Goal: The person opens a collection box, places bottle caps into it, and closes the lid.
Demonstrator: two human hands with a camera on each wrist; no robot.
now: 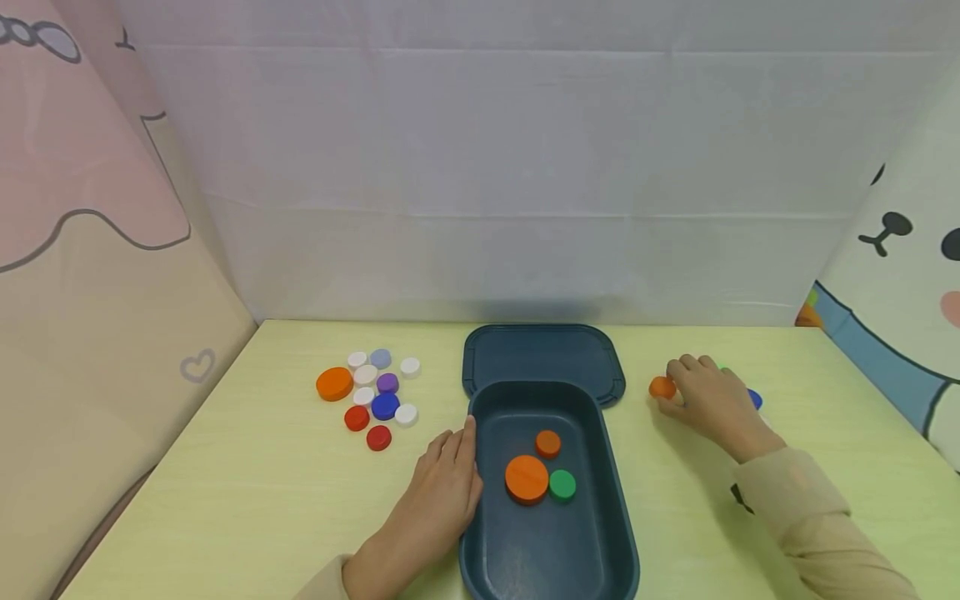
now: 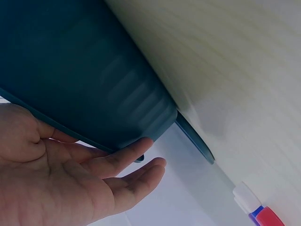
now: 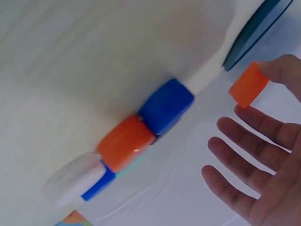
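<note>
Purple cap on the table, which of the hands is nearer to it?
Left. The left hand is right of the purple cap and closer to the person; the right hand is much farther right, beyond the tray, holding an orange cap.

The surface (image 1: 225,500) is pale yellow-green with a faint wood grain. A white sheet (image 1: 480,167), creased horizontally, rises behind its far edge. At left, a pink and beige printed cloth (image 1: 105,333) carries a heart outline (image 1: 184,372). At right, a white printed cloth (image 1: 900,283) shows a cartoon face (image 1: 897,223) above a blue band (image 1: 885,367).
</note>
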